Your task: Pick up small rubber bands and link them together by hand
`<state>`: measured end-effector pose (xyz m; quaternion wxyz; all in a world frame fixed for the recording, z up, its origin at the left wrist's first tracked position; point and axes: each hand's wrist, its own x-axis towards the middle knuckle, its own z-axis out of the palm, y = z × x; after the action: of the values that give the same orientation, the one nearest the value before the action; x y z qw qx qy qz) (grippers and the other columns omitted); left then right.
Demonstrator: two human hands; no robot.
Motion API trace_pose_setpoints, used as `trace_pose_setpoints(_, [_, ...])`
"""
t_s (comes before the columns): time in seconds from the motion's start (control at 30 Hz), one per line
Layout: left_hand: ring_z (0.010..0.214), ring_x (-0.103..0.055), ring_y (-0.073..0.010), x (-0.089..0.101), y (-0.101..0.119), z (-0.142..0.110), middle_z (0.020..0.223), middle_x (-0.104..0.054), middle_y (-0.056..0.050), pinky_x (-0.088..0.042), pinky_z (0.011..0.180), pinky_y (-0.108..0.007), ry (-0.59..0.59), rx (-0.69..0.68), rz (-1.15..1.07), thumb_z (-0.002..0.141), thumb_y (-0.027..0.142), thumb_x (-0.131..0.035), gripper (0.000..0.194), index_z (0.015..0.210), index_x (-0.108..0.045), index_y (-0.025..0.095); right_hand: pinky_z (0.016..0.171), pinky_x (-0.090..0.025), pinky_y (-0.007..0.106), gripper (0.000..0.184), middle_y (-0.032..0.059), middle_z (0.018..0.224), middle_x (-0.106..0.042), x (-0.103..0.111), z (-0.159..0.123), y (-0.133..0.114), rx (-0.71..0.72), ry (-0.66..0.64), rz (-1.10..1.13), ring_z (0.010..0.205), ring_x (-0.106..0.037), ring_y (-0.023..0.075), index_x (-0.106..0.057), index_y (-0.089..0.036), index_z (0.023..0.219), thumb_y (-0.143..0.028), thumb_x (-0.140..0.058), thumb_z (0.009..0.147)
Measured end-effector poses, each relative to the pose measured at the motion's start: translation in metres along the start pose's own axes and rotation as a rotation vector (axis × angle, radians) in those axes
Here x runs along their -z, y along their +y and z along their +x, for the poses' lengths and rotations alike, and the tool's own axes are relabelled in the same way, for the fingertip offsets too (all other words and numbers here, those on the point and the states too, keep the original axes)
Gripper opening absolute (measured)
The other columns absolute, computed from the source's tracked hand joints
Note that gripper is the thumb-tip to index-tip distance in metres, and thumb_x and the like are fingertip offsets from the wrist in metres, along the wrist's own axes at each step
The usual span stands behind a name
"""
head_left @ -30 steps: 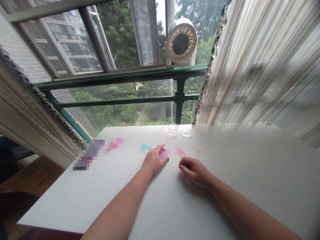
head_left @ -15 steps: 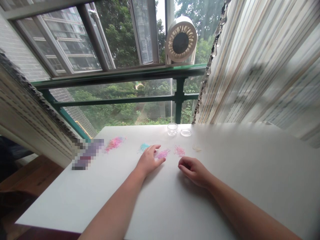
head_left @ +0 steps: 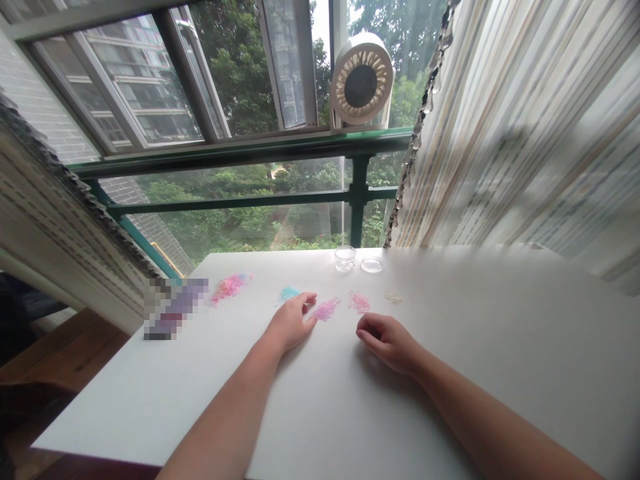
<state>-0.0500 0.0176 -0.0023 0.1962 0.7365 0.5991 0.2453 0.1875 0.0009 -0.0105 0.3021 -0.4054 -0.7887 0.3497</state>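
Beside the purple pile of small elastic bands (head_left: 326, 309) is my left hand (head_left: 293, 321), thumb and fingers apart, holding nothing I can see. Just beyond that hand lies a turquoise pile of bands (head_left: 289, 293), partly hidden by the fingers. My right hand (head_left: 389, 341) rests on the white table (head_left: 320, 413) with its fingers curled into a loose fist; no object shows in it. A pink pile of bands (head_left: 359, 302) sits right behind the fist. A few pale yellow bands (head_left: 393, 297) lie farther right.
A mixed, mostly pink pile of bands (head_left: 231, 288) lies at the left, near a blurred purple item (head_left: 177, 310). Toward the window edge stand a clear round container (head_left: 345, 259) and a clear lid (head_left: 372, 265). A white fan (head_left: 362, 83) is mounted above the railing.
My left hand has drawn slightly left, off the purple bands, so more of that pile shows. My right hand has stayed still.
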Motion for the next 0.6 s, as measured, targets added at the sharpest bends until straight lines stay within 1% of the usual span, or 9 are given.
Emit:
trace_pose_setpoints(0.1, [0.082, -0.059, -0.0152, -0.0027, 0.0014, 0.0017, 0.102, -0.063, -0.003, -0.048, 0.076, -0.027, 0.02, 0.0, -0.015, 0.073, 0.029, -0.055, 0.039, 0.111, -0.054, 0.023, 0.052, -0.032, 0.021, 0.013, -0.0038, 0.057, -0.045, -0.0002, 0.0001, -0.0001, 0.0, 0.0, 0.003, 0.054, -0.039, 0.0095, -0.049, -0.017, 0.069, -0.023, -0.046, 0.08])
trace_pose_setpoints(0.23, [0.078, -0.059, -0.0142, -0.0048, 0.0038, 0.003, 0.098, -0.064, -0.002, -0.049, 0.074, -0.026, 0.025, -0.005, -0.022, 0.073, 0.029, -0.055, 0.033, 0.106, -0.056, 0.023, 0.052, -0.032, 0.021, 0.013, -0.0038, 0.057, -0.044, 0.0, 0.0004, -0.0003, -0.003, -0.002, 0.006, 0.053, -0.039, 0.0094, -0.049, -0.017, 0.069, -0.023, -0.046, 0.08])
trace_pose_setpoints(0.5, [0.079, -0.06, -0.0138, -0.0028, 0.0036, 0.001, 0.099, -0.064, -0.001, -0.049, 0.075, -0.027, 0.025, -0.014, -0.053, 0.073, 0.028, -0.054, 0.033, 0.105, -0.056, 0.023, 0.052, -0.032, 0.021, 0.012, -0.0039, 0.057, -0.044, -0.0004, -0.0006, 0.0012, 0.0, -0.004, 0.005, 0.054, -0.038, 0.0095, -0.049, -0.018, 0.069, -0.022, -0.046, 0.08])
trace_pose_setpoints(0.6, [0.081, -0.06, -0.014, 0.0022, 0.0022, 0.0007, 0.102, -0.064, -0.003, -0.049, 0.075, -0.026, 0.018, -0.022, -0.063, 0.072, 0.022, -0.052, 0.035, 0.106, -0.057, 0.022, 0.052, -0.032, 0.021, 0.012, -0.0039, 0.057, -0.045, -0.0008, -0.0007, 0.0015, -0.003, 0.001, 0.01, 0.054, -0.039, 0.0094, -0.05, -0.017, 0.069, -0.022, -0.047, 0.079])
